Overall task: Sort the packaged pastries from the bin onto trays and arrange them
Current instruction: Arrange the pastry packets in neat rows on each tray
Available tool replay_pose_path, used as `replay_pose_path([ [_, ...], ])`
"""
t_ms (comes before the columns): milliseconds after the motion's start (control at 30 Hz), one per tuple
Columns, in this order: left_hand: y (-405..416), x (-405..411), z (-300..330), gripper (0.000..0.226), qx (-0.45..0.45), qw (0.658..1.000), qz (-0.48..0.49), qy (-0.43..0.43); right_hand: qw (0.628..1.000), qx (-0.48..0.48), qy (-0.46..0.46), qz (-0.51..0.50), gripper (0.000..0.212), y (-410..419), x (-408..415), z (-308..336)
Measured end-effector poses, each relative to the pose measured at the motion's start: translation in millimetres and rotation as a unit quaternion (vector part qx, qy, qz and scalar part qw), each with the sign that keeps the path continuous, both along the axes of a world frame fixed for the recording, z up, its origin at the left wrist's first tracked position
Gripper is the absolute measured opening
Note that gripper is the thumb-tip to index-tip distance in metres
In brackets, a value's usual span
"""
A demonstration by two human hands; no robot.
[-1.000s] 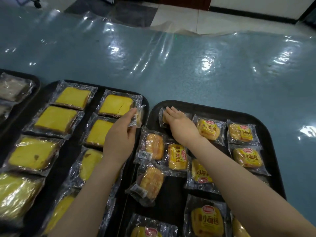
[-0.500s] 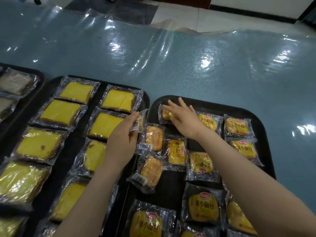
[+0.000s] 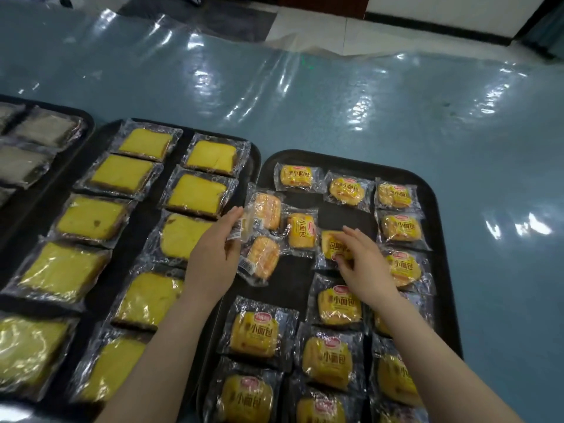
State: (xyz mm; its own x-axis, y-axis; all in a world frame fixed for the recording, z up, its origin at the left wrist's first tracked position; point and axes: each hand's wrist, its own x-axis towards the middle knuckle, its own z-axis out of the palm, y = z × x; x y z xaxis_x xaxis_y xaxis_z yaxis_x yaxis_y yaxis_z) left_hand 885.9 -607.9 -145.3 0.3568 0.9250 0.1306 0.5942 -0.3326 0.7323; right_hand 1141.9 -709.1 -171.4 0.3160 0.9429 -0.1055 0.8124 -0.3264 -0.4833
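Head view: left hand (image 3: 213, 261) pinches a clear-wrapped bun (image 3: 247, 222) at its fingertips above the tray seam. Right hand (image 3: 363, 264) fingers (image 3: 351, 233) curl onto a yellow-labelled bun packet (image 3: 331, 244) lying on the black tray (image 3: 439, 270).

Yellow bun packets (image 3: 254, 334) on the right tray (image 3: 433, 209) printed 小面包, red brand oval above too small to read

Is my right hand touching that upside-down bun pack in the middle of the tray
Touching. The head view shows the right hand pinching the upside-down bun pack, thumb and fingertips on its wrapper.
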Motion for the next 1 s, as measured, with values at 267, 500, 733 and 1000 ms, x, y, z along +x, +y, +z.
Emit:
replay_pose_path([
  [267, -5, -7, 5, 0.051, 0.009, 1.0, 0.015, 0.006, 0.994, -0.091, -0.018, 0.061, 0.064, 41, 10, 16],
  [500, 2, 3, 10, 0.051, 0.034, 0.999, 0.002, 0.017, 0.924, 0.076, 0.251, -0.278, 0.058, 47, 34, 29],
  [733, 1, 8, 7, 0.052, 0.029, 0.999, -0.008, 0.023, 0.972, 0.023, -0.018, -0.232, 0.065, 27, 38, 19],
  [1000, 0, 6, 7, 0.052, 0.033, 0.999, -0.007, 0.017, 0.978, -0.053, -0.199, 0.034, 0.057, 38, 33, -2],
])
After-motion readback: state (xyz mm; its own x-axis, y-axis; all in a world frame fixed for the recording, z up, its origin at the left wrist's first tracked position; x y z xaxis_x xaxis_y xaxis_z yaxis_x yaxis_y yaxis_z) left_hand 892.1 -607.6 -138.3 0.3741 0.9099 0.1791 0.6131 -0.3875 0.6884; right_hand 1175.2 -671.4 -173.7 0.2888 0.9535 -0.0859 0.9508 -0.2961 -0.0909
